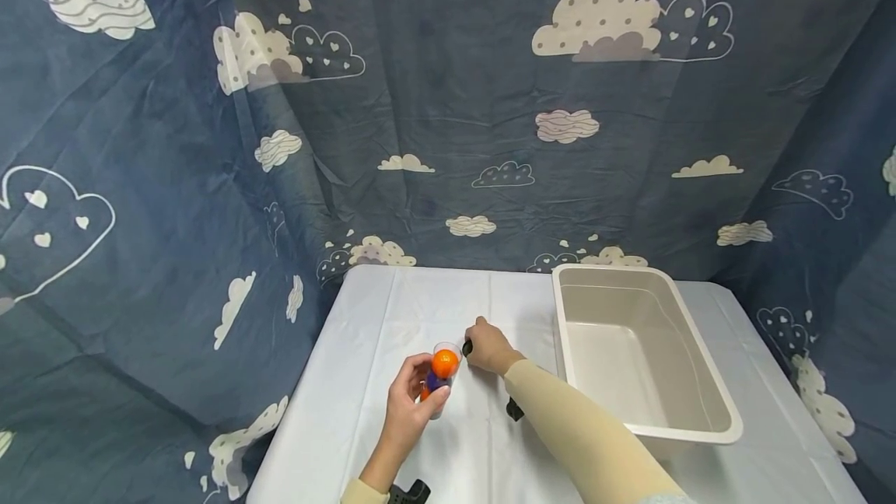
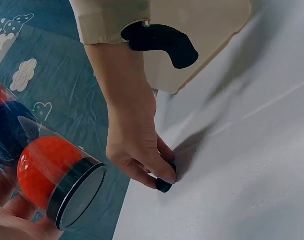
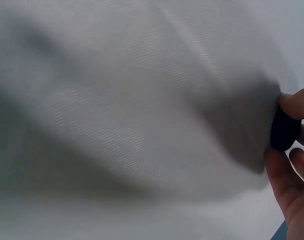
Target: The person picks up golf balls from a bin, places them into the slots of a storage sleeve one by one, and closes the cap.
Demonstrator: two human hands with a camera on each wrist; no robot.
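My left hand (image 1: pixel 413 395) grips a clear tube (image 1: pixel 437 414) with its fingers round one side and the thumb on the other. Stacked inside are an orange ball (image 1: pixel 445 364), a dark blue ball (image 2: pixel 11 131) and another reddish ball, partly hidden by the fingers. One end of the tube shows a dark ring (image 2: pixel 56 209) in the left wrist view. Just to the right, my right hand (image 1: pixel 491 347) pinches a small, round black cap (image 3: pixel 284 131) between thumb and fingers, low over the white tabletop. Whether the cap touches the cloth I cannot tell.
A large beige bin (image 1: pixel 654 432) stands on the right side of the white-covered table (image 1: pixel 420 294), beside the right forearm. Dark blue curtains (image 1: pixel 434 208) with cloud prints hang behind the table and at both sides. Black straps circle both wrists.
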